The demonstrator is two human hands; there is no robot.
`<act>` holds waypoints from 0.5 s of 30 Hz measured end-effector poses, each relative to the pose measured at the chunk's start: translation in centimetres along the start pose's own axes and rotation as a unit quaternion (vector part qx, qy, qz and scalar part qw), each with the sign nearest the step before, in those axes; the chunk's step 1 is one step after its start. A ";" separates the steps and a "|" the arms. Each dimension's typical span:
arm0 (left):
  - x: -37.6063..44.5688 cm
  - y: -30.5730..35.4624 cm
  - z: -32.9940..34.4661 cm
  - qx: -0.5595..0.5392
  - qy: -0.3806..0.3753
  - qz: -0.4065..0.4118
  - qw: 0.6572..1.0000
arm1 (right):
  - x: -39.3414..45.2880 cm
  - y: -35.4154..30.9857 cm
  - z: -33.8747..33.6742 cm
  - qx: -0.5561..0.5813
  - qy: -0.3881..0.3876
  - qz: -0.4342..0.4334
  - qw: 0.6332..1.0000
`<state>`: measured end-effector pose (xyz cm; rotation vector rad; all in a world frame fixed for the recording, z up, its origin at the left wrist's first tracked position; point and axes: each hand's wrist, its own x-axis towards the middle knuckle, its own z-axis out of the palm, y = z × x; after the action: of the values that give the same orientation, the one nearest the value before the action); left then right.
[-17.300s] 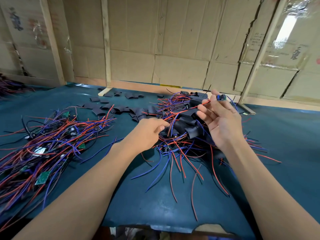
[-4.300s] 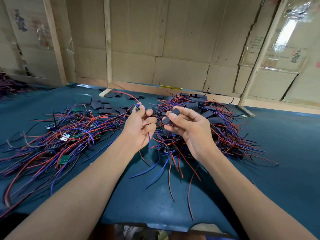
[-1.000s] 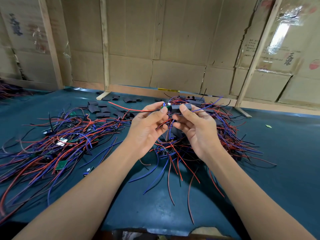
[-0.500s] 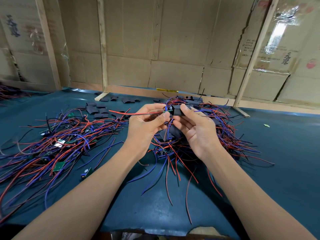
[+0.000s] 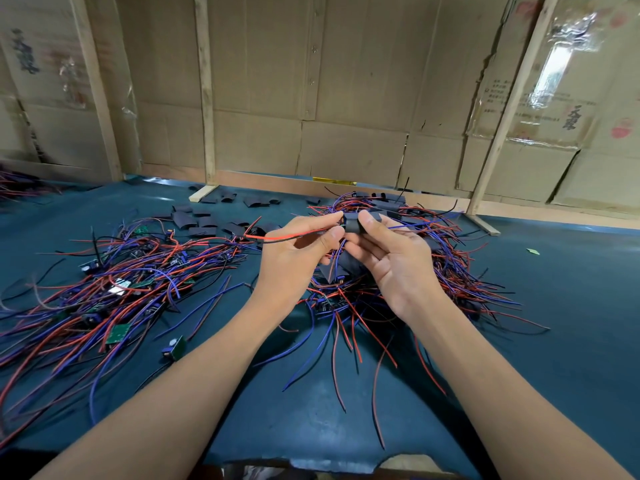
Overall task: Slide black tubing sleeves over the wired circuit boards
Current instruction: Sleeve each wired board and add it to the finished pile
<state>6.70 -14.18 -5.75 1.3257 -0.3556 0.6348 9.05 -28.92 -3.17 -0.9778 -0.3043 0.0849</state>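
Item in hand: black tubing sleeve (image 5: pixel 352 223), pinched between thumb and fingers of the right hand (image 5: pixel 391 261), raised at centre, mouth toward 9 o'clock, apparently to receive the board. Left hand (image 5: pixel 298 258) pinches the red-and-black lead (image 5: pixel 277 237) at that mouth, likely feeding it; board mostly hidden. Stock: bare wired boards (image 5: pixel 114 289) heaped at 9 o'clock, spare sleeves (image 5: pixel 207 220) at 11 o'clock on the blue table (image 5: pixel 571 306).

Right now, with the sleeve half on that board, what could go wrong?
The black sleeve pinched by the right hand may snag on the board's edge or components. The red-and-black wires trailing from the left hand could catch in the left wire pile and drag it.
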 end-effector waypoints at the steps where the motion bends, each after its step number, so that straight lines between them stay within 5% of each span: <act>1: -0.1 0.0 0.1 0.001 -0.003 0.001 1.000 | 0.0 0.0 0.0 0.000 0.002 0.000 1.000; 9: 0.1 -0.2 -0.4 -0.041 0.003 -0.083 0.996 | -0.2 -0.3 0.3 -0.026 0.012 -0.002 1.000; 15: 0.6 -0.4 -0.7 -0.098 0.033 -0.159 0.982 | 0.6 -1.9 -0.3 0.053 0.102 -0.065 0.991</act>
<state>7.35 -13.47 -5.90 1.1379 -0.1417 0.3633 9.57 -30.07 -1.63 -0.8512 -0.1721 -0.1158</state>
